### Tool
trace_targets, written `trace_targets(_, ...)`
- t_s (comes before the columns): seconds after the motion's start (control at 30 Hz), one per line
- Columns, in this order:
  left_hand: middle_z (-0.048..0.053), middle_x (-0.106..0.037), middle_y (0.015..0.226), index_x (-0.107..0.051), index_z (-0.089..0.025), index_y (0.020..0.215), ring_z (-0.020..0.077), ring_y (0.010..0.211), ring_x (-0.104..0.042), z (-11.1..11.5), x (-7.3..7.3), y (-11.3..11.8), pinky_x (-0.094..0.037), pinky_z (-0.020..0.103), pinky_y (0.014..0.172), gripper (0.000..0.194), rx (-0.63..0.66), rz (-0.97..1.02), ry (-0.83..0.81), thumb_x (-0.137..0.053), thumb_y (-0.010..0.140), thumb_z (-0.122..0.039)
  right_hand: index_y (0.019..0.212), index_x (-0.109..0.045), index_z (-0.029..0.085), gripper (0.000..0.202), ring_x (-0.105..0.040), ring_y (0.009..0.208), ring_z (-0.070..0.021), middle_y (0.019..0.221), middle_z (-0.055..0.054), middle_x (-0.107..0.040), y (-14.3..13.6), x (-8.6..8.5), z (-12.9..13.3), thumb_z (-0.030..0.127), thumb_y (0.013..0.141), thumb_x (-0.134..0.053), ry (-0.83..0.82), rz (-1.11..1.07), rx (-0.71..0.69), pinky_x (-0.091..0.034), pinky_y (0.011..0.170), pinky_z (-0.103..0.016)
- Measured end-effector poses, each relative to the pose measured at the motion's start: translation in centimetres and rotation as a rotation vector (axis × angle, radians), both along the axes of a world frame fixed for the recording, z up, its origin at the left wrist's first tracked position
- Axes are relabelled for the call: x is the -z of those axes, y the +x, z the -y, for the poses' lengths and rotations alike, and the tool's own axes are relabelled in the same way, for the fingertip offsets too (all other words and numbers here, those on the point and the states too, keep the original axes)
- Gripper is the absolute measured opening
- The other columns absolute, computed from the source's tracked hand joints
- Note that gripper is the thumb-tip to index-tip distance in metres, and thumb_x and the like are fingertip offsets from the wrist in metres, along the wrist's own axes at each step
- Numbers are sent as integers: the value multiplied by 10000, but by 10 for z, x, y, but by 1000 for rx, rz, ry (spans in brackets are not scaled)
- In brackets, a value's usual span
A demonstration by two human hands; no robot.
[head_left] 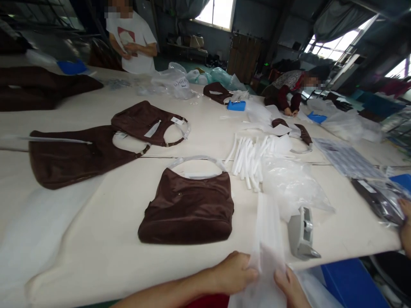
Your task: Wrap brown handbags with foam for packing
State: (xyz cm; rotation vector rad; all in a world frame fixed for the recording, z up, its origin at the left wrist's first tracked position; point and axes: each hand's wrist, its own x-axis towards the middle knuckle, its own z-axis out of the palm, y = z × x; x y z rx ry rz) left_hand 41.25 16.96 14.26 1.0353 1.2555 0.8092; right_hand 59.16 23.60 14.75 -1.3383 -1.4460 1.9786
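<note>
Low in the view, my left hand (239, 271) is closed on the left edge of a translucent white plastic bag (269, 226). My right hand (290, 284) pinches the same bag's other edge, its thumb on top. The bag stretches away from me across the table edge. Left of it, a dark brown handbag (192, 205) lies flat, its handle (199, 160) wrapped in clear film. A grey tape dispenser (302, 233) stands just right of the bag.
White foam tubes (248, 160) lie beside clear plastic bags (298, 184). More brown handbags (77, 158) rest at left. Two co-workers (138, 42) are across the table (105, 239); another person's hand (406, 222) touches a bagged item (379, 199) at right.
</note>
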Motion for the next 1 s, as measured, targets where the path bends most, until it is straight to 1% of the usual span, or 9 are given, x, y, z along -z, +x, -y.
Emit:
trace_targets(0.13,55,-711,885,-692,-201,996,243,847,-651,23,6,-24,-495,338,791,311,106,-338,127,-488,909,-418,982,-774,152,506,-722,935,-323,927,-114,-780,-53,-12,15,527,644,-812,-47,24,169,-596,835,-433)
trace_targets(0.2,96,-716,1029,-666,-199,1106,280,1005,-640,34,11,-48,-475,402,934,376,55,-546,262,-503,919,-482,950,-783,162,486,-718,968,-310,946,-99,-783,-58,-16,19,528,633,-819,-24,58,265,-594,856,-407)
trace_targets(0.37,130,-638,1287,-535,-217,1336,285,1266,-514,37,42,-113,-324,509,1129,419,-66,-990,382,-508,928,-307,1013,-770,183,582,-740,899,-313,932,-96,-786,-14,-28,20,464,517,-885,-87,203,566,-620,767,-375)
trace_targets(0.5,108,-700,1052,-666,-201,1041,249,1024,-622,23,63,-140,-486,406,958,209,25,-1045,338,-509,903,-213,953,-758,223,579,-748,797,-327,863,-101,-787,38,-48,23,420,429,-904,-44,284,857,-626,657,-357)
trace_targets(0.57,72,-699,945,-673,-213,926,213,899,-640,18,64,-153,-515,337,854,190,7,-941,343,-484,923,-234,930,-744,214,591,-743,858,-339,939,-126,-782,57,-58,27,440,406,-898,-29,355,889,-632,685,-363)
trace_targets(0.67,25,-698,884,-674,-226,885,181,824,-646,16,52,-184,-511,286,789,216,-110,-658,350,-500,927,-347,966,-729,188,617,-737,872,-347,977,-151,-772,67,-57,37,488,445,-869,-119,495,741,-632,675,-387)
trace_targets(0.77,12,-700,854,-682,-212,844,186,817,-647,23,32,-224,-521,279,785,251,-251,-438,283,-591,861,-445,978,-715,197,503,-722,698,-275,857,-106,-770,41,-32,43,505,589,-798,-228,476,478,-592,586,-347)
trace_targets(0.87,22,-710,878,-690,-204,784,192,821,-648,34,9,-258,-535,276,792,266,-386,-364,233,-681,786,-470,917,-686,187,350,-695,652,-218,786,-65,-748,-24,10,29,421,660,-731,-266,293,224,-544,567,-295)
trace_targets(1.0,38,-713,849,-670,-199,678,192,785,-655,47,-8,-279,-553,254,760,303,-543,-409,231,-736,732,-490,865,-636,166,201,-646,547,-183,680,-32,-703,-148,69,-23,264,689,-632,-298,236,24,-486,494,-277)
